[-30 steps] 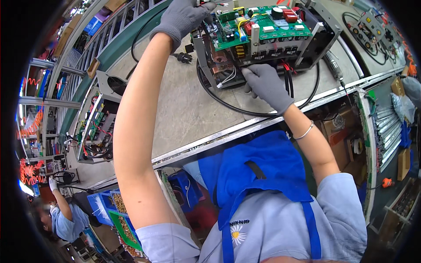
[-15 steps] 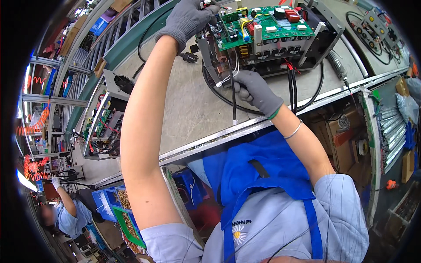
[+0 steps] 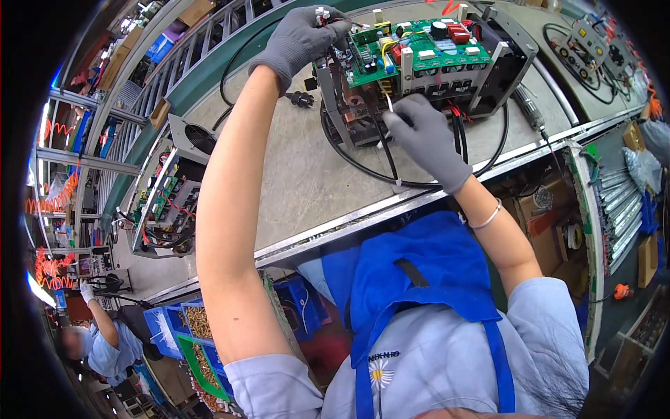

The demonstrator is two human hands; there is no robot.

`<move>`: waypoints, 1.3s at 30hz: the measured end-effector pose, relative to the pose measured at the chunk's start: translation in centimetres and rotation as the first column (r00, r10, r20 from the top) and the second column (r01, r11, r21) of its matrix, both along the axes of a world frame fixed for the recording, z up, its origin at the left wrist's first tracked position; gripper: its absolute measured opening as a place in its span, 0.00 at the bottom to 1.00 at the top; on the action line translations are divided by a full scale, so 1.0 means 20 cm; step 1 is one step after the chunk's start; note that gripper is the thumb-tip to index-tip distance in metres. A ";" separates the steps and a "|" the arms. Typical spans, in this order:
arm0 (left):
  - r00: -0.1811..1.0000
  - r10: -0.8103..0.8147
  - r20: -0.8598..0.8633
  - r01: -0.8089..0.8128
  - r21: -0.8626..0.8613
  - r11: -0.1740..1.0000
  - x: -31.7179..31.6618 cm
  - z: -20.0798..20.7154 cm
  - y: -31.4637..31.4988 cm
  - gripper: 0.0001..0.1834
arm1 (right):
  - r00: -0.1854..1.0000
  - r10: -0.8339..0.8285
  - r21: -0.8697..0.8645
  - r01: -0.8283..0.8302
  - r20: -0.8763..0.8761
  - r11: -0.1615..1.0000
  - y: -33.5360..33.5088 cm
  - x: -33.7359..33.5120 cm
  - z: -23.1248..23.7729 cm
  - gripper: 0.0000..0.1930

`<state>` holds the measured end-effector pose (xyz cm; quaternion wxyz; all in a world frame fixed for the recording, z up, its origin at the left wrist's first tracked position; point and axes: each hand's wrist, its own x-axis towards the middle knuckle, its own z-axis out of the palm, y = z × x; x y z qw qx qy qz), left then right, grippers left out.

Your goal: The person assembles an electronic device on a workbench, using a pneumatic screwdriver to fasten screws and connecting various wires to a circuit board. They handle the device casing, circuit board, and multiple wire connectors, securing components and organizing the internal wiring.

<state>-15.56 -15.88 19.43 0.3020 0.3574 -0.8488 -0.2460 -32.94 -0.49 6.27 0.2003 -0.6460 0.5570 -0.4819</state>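
Note:
An uncovered electrical unit with a green circuit board [image 3: 426,52] stands on the workbench, with copper-coloured parts [image 3: 354,101] and a black side panel [image 3: 513,66]. My left hand [image 3: 296,42], in a grey glove, is closed at the board's left corner, around thin wires with small white connectors [image 3: 322,15]. In front of the unit, my right hand [image 3: 429,143], also gloved, has its fingers pinched on a white wire [image 3: 388,101] hanging below the board. The fingers partly hide that wire. A black cable [image 3: 391,157] dangles beside this hand.
A black power plug [image 3: 301,100] lies left of the unit. To its right rests an electric screwdriver [image 3: 530,112]. Another opened unit [image 3: 167,199] sits at the left, and a metal panel with sockets [image 3: 585,52] at the far right. A co-worker [image 3: 115,342] is at lower left.
My right hand has risen and moved right, from low by the hanging wires up to the white wire. The unit has shifted slightly left. My left hand stays at the board's corner.

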 end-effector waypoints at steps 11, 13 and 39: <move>0.994 -0.084 -0.067 0.095 0.177 0.980 0.09 -0.02 -0.08 0.19 | 0.628 0.241 0.054 -0.302 -0.740 0.952 -0.25 0.23 0.62 0.09; 0.997 -0.012 -0.072 0.024 0.174 0.984 0.10 -0.03 -0.11 0.19 | 0.576 0.283 0.070 -0.363 -0.767 0.929 -0.28 0.22 0.64 0.09; 0.999 -0.033 0.033 0.031 0.054 0.998 0.01 -0.08 -0.11 0.12 | 0.953 0.304 -0.211 -0.301 -0.019 0.930 -0.69 -0.01 0.67 0.16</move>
